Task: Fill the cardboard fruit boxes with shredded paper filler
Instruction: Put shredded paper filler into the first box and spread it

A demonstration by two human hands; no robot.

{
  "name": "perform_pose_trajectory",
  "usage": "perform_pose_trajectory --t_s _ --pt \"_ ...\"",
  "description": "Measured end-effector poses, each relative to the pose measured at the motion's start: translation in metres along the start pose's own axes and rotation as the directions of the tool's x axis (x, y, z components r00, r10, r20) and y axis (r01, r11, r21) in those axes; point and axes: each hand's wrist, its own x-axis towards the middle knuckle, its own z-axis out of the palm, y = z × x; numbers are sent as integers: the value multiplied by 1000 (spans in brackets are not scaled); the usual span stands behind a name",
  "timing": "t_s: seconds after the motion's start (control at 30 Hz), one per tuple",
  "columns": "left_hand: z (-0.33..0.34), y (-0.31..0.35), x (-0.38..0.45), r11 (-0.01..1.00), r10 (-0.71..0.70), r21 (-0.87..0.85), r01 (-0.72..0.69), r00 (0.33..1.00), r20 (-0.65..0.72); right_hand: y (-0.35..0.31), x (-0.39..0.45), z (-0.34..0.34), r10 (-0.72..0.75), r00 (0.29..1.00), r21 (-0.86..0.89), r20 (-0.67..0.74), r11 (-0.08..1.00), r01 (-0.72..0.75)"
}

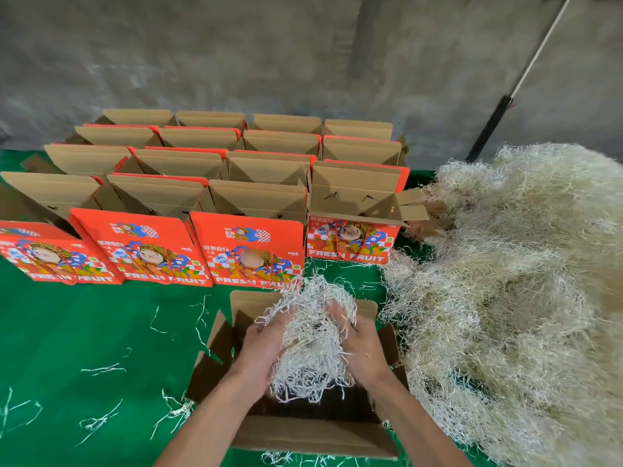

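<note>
A clump of shredded paper filler (312,335) is hanging over the open cardboard box (303,429) nearest the person, with its lower strands already trailing down inside the opening. Both hands are pressing it from either side: the left hand (261,348) is cupping the clump's left flank with curled fingers, and the right hand (357,345) is gripping the right flank the same way, fingertips sinking into the strands. Squeezing from two sides is probably what is keeping such a loose, springy mass together, since a one-handed hold would be shedding strands everywhere.

The box is sitting with all its flaps folded outward, which is leaving the mouth wide and unobstructed for the clump to drop through. Its interior looks dark and mostly unfilled beneath the paper, so this box seems to be at an early stage of filling.

Just to the right, a large heap of filler (522,298) is spreading across the green surface (84,332), lying right beside the box, presumably so each handful needs only a short reach. Stray strands (101,369) are lying scattered on the green covering around the box.

Beyond, rows of red printed fruit boxes (249,251) are standing with lids raised, their open tops facing upward and, as far as can be seen, waiting for filler. A grey wall (269,52) is rising behind them, with a long pole (536,59) leaning against it.
</note>
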Motion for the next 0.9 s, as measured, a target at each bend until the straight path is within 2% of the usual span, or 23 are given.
perform_pose_trajectory --t_s 0.07,0.2,0.27,0.4,0.47,0.53,0.6,0.67,0.77,0.83,0.9 --pt "-2 0 -1 1000 -12 -10 12 1000 -4 -6 2 1 40 995 29 -87 999 -38" --pt "-7 -1 -3 998 -4 -68 2 1000 -28 -22 2 5 163 964 300 -208 949 -96" --pt "-7 -4 -8 984 -43 -173 42 999 -7 -23 1 7 191 949 304 -251 946 -110" --pt "-20 -9 -9 953 -70 -301 43 994 -81 -16 -1 8 172 946 333 -276 940 -74" --pt "-29 -5 -8 919 -67 -394 21 992 -105 -9 -3 7 112 947 232 -300 972 -42" --pt "-32 -5 -8 920 -50 -393 4 993 -109 -5 -7 7 34 958 91 -284 996 -9" --pt "-29 -5 -13 944 -30 -329 2 996 -79 -6 -11 4 38 974 36 -224 999 -30" --pt "-25 -9 -14 956 5 -293 -5 1000 -1 -5 -15 4 65 994 22 -90 998 -63" --pt "-11 -23 -21 995 89 -49 -87 996 22 -9 -24 25 50 997 -88 58 995 -45" --pt "1 -33 -29 995 92 46 -90 995 -43 -4 -30 46 -84 996 -188 1 979 83" --pt "10 -40 -35 994 106 -28 -109 992 -72 2 -33 61 -189 975 -244 -114 957 157"
